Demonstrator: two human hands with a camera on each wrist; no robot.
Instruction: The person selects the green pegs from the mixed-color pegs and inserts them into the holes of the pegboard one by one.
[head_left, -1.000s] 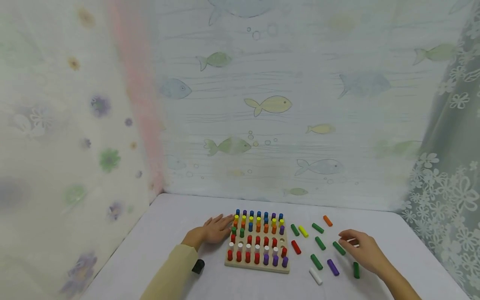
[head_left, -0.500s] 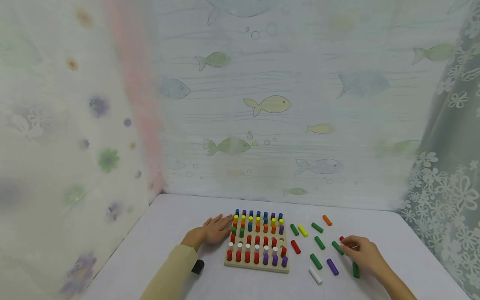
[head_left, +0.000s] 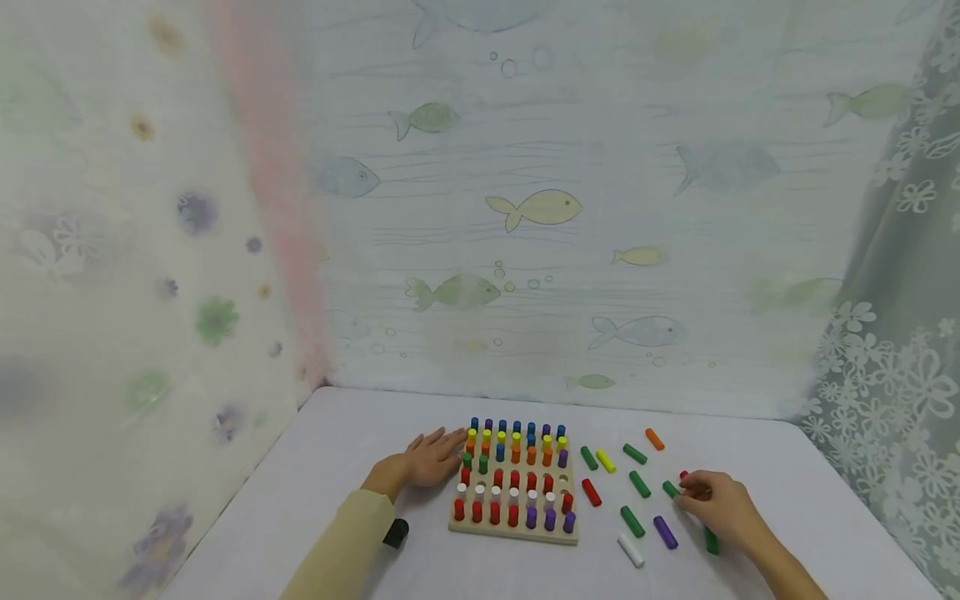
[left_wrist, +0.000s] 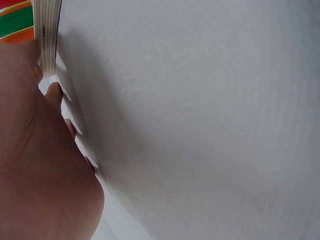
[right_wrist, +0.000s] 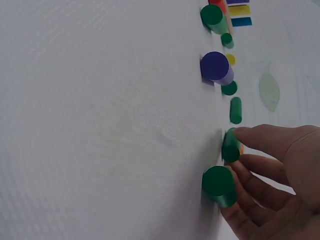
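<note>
My left hand (head_left: pixel 433 460) lies with fingers spread on the table, fingertips at the left edge of the wooden pegboard (head_left: pixel 517 533). Upright colored pegs stand in rows on the board; some holes show at its right side. Right of the board, my right hand (head_left: pixel 722 504) pinches a green peg (right_wrist: pixel 231 146) between thumb and fingers, low over the cloth. Another green peg (right_wrist: pixel 219 182) lies beside these fingers, partly covered in the head view. Just beyond the fingertips shows the end of a red peg (head_left: pixel 683 475), the remainder hidden by the hand.
Loose pegs lie right of the board: several green, a yellow peg (head_left: pixel 606 461), a red one, an orange peg (head_left: pixel 655 439), a purple peg (head_left: pixel 665 532) and a white peg (head_left: pixel 631 551). A black object (head_left: pixel 396 533) sits by the left sleeve. Patterned curtains surround the white table (head_left: pixel 360 408).
The right hand has come down slightly, and its thumb and fingers have closed on the green peg. A red peg end has come into sight behind them. The left hand stays put.
</note>
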